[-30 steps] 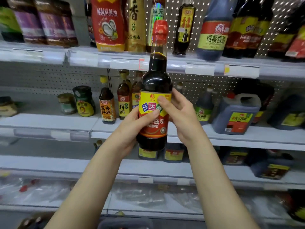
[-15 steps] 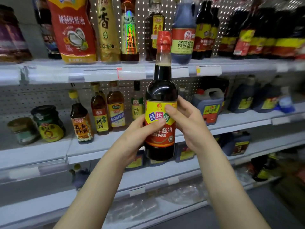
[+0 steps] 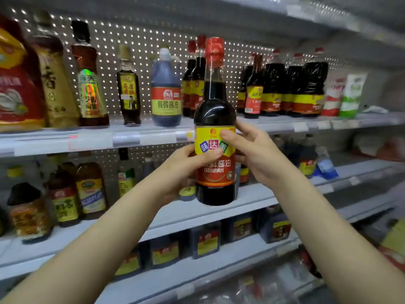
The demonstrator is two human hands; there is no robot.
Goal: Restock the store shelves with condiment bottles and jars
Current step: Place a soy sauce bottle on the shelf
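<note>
While the left hand (image 3: pixel 184 172) and right hand (image 3: pixel 258 154) grip the soy sauce bottle (image 3: pixel 214 106), it hides most of their fingers.

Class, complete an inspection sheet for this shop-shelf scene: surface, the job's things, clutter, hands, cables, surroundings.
Surface: grey upper shelf, partly stocked, price strips along its edge.
Job's things: soy sauce bottle, red cap, upright, held before the shelf, not yet placed; similar bottles stand behind.
Clutter: blue packet lying on the middle shelf.
Hands: left hand and right hand both grip the bottle at its label.
Cables: nothing seen.
Surroundings: pegboard back wall; dark jugs lower down.
</note>
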